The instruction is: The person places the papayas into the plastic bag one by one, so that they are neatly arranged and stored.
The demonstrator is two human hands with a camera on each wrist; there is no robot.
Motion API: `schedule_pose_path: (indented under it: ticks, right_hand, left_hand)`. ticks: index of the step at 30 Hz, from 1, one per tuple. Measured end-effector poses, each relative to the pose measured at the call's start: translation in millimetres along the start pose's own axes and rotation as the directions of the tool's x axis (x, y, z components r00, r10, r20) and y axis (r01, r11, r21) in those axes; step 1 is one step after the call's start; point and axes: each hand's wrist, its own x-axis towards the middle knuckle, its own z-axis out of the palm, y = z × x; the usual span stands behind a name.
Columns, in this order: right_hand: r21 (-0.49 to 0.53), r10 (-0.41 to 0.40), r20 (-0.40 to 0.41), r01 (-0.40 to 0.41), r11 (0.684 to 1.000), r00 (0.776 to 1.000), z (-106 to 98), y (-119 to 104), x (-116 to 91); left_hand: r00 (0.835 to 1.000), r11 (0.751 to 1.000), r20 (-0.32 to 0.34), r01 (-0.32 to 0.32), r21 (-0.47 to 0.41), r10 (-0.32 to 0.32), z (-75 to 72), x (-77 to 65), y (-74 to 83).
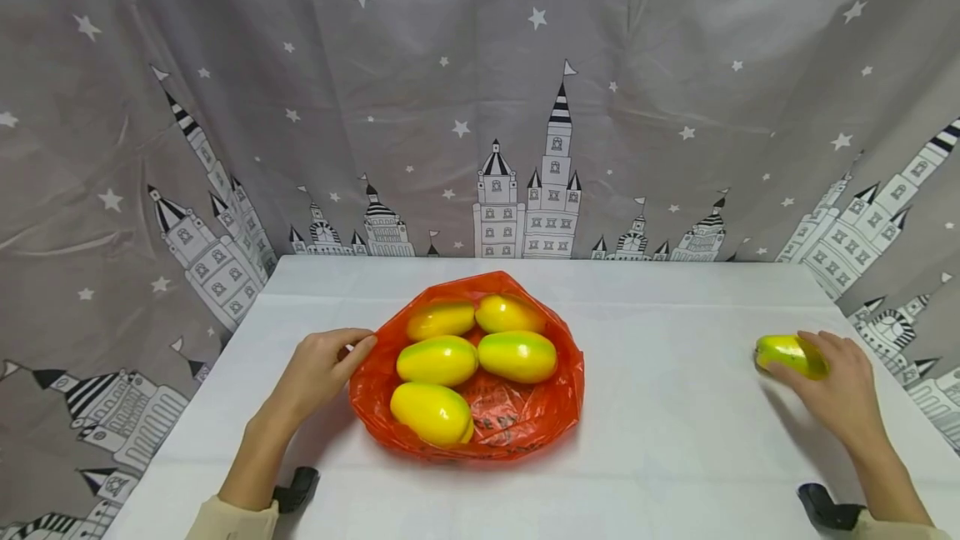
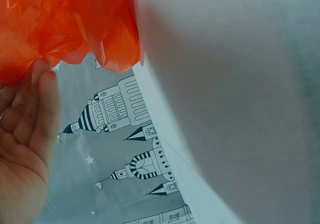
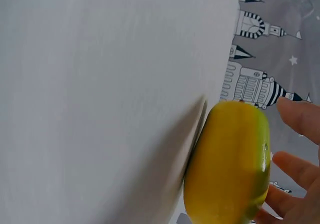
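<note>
A red plastic bag (image 1: pixel 525 427) stands on the table with its mouth spread upward, holding several glossy yellow-green papaya-like fruits (image 1: pixel 437 360). My left hand (image 1: pixel 322 365) pinches the bag's left rim. Seen from the left wrist, that hand's fingers (image 2: pixel 47 104) meet the bag's orange-red edge (image 2: pixel 75 29), which partly hides the tips. Over at the far right, my right hand (image 1: pixel 840 382) is over another papaya-like fruit (image 1: pixel 787 352). In the right wrist view, its fingers (image 3: pixel 295 171) are spread just above that fruit (image 3: pixel 227 164); any contact is unclear.
White cloth covers the table (image 1: pixel 660 407), and a wide stretch of it separates the bag from the fruit at right. A grey curtain (image 1: pixel 420 65) printed with stars and castles hangs behind and on both sides. Black straps (image 1: pixel 300 486) sit at both wrists.
</note>
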Motion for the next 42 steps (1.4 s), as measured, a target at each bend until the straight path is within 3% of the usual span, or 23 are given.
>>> schedule_pose_path:
  ticks: [8, 11, 18, 24, 36, 42]
  right_hand:
    - [-0.188, 0.048, 0.083, -0.031, 0.982, 0.995, -7.9, 2.9, 0.1]
    - [-0.214, 0.049, 0.091, -0.028, 0.976, 0.995, -10.8, 3.6, -0.1]
    - [-0.177, 0.046, 0.102, -0.027, 0.984, 0.994, -12.2, 4.5, 1.8]
    - [-0.097, 0.033, 0.123, -0.022, 0.995, 0.992, -9.2, 6.1, 2.0]
    - [-0.129, 0.053, 0.205, -0.027, 0.991, 0.977, -8.6, 7.9, -1.7]
    - [-0.096, 0.033, 0.204, -0.013, 0.995, 0.979, -8.5, 11.0, -2.7]
  left_hand:
    - [1.000, 1.000, 0.000, -0.007, 0.004, 0.007, 0.7, 0.2, -0.9]
    - [1.000, 1.000, 0.008, 0.003, 0.004, -0.003, 0.7, 0.1, -0.7]
    - [0.999, 0.999, 0.024, 0.034, 0.007, -0.034, -0.2, -0.5, 0.6]
    - [1.000, 1.000, 0.022, 0.020, 0.009, -0.020, 0.5, -0.2, 0.4]
    - [0.999, 1.000, 0.029, 0.029, 0.007, -0.029, 1.3, -0.1, 1.1]
    - [0.999, 0.999, 0.025, 0.037, 0.010, -0.038, 1.3, -0.4, 0.5]
